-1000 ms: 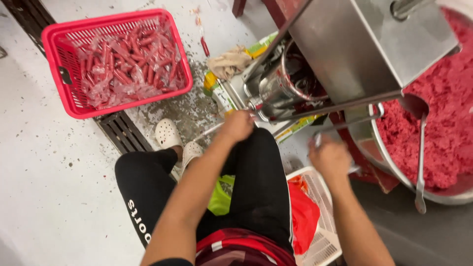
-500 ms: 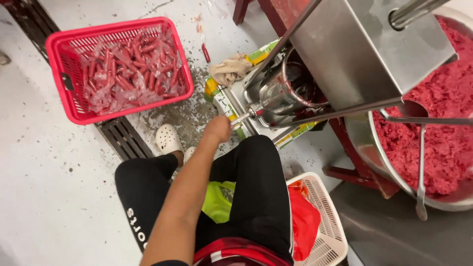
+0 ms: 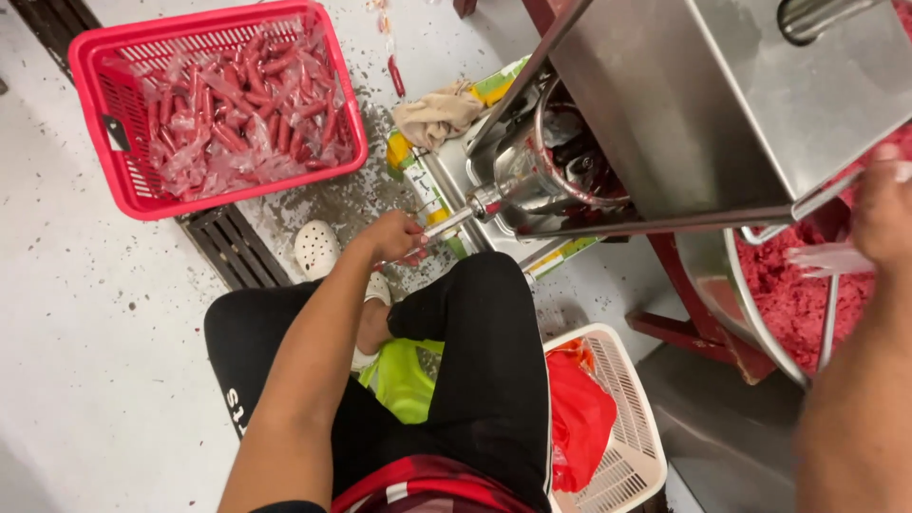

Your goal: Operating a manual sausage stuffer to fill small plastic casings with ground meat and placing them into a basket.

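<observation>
Left hand (image 3: 394,237) is closed around the metal nozzle (image 3: 454,220) of the steel stuffer (image 3: 570,180). Right hand (image 3: 883,214) is raised over the minced meat (image 3: 788,294); its fingers' state cannot be told.

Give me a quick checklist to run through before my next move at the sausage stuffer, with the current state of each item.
1. Left hand at the tip of the stuffer nozzle: ok.
2. Casing on the nozzle: cannot tell, the fingers hide it.
3. Right hand raised near the tub of ground meat, holding something pale and clear: ok, though what it holds cannot be told.
4. Red basket on the floor holds wrapped sausages and sits beyond the left hand: ok.
5. White basket with a red bag beside the right knee: ok.
6. Floor around the drain grate is speckled with debris: not ok.
</observation>
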